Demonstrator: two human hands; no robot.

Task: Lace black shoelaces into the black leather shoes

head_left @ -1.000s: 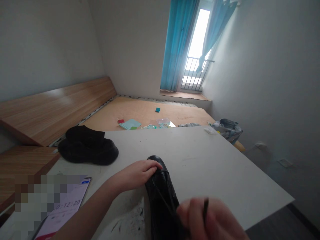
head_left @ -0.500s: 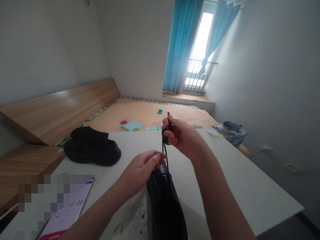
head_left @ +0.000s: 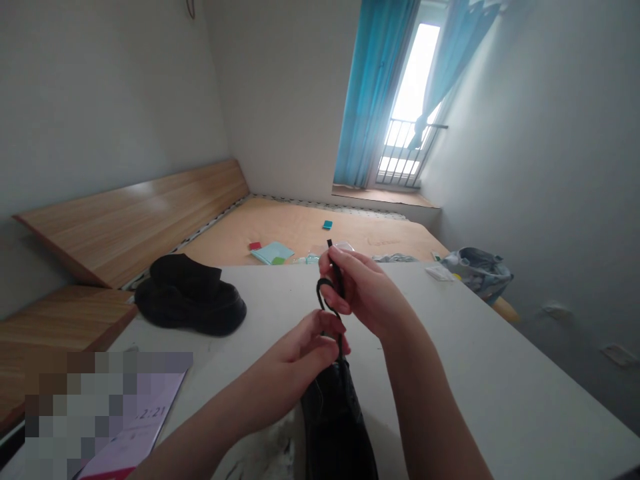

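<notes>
A black shoe lies on the white table with its far end away from me, partly covered by my left hand. From it a black shoelace rises and loops between my two hands. My right hand, above the shoe, pinches the lace, and its flat end sticks up past the fingertips. Lower down, my left hand has its fingers curled around the lace close to the shoe. A second black shoe stands to the left with dark cloth or its own tall collar on top.
The white table carries a screen showing digits at front left, partly pixelated. Beyond lies a bed with small packets and a light blue cloth. A bag stands by the right table edge.
The lace between my hands has gone from taut to a slack, curved loop. Both hands have come closer together, my left slightly lower and to the right. The view has shifted a little left.
</notes>
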